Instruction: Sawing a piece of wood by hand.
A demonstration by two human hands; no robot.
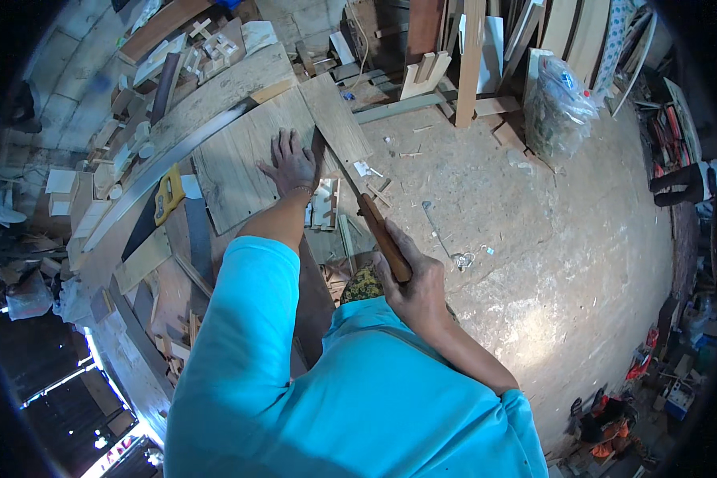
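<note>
My left hand [291,166] lies flat with fingers spread on a light wood-grain board [235,163] on the cluttered bench. My right hand [418,288] is wrapped round the brown wooden handle of a saw-like tool [389,243]. Its thin dark blade runs up and left toward the board's right edge, beside my left hand; whether it touches the wood I cannot tell. A narrower board piece [336,118] lies just right of that edge. Left of the board rests a handsaw [168,195] with a yellow handle and dark blade.
A long straightedge [159,155] lies along the bench among wood offcuts. Planks [472,64] lean at the back, near a clear plastic bag [562,107]. Scraps and a thin metal rod [436,227] lie on the concrete floor [550,255]. Another person's legs [677,187] show at far right.
</note>
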